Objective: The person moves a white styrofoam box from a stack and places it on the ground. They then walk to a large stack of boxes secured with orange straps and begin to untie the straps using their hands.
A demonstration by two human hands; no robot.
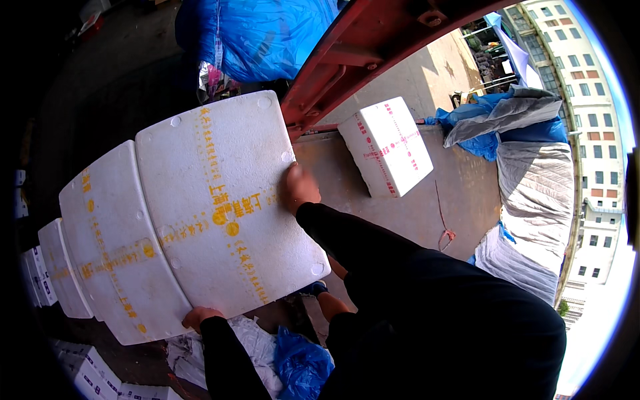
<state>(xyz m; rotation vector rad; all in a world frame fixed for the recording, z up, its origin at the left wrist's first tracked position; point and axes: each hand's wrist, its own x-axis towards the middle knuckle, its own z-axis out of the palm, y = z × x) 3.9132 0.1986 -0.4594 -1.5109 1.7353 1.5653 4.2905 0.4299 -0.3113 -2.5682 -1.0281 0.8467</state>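
A row of white foam boxes with yellow print fills the left half of the view. The nearest foam box is the largest to my eye. My right hand is closed at its right edge, fingers partly hidden. At the lower edge, by the seam with the second foam box, my left hand holds on with its fingers curled around. A third, smaller-looking foam box sits farther left. Both arms wear dark sleeves.
A white foam box with red print lies apart on the brown surface. A red metal beam crosses above. Blue sheeting is at the top, quilted covers at right, a blue bag below, and white cartons lower left.
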